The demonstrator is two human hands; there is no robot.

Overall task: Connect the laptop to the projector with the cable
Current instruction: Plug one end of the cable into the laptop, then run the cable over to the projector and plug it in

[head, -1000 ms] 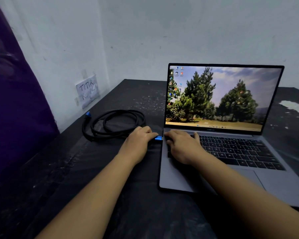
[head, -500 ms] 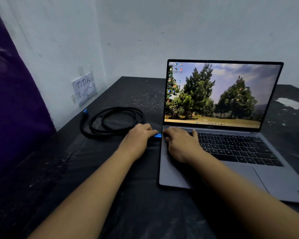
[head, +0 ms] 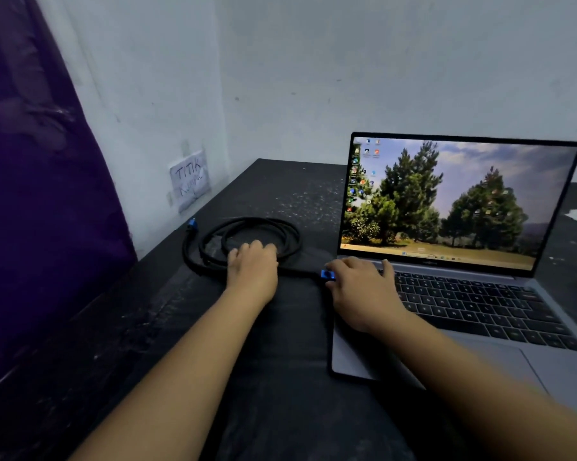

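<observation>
- Cable: a black lead on the dark counter, with its near blue plug now sitting at the laptop left edge. It looks seated in the port, but the joint itself is hidden by the right hand.
- Right hand: same spot as half a second ago, palm down on the laptop's left corner, fingers relaxed and flat, touching the plug housing rather than pinching it.
- Left hand: this is the change. It has let go of the plug and slid left, away from the laptop, and now lies over the near rim of the coil. Fingers are spread and loose, nothing clenched yet.
- Read: laptop end likely done; next is probably the free end.
- Far blue plug: lies at the coil's far-left side, near the wall under the paper note, unconnected.
- No projector in view, so the second half is still open.
</observation>
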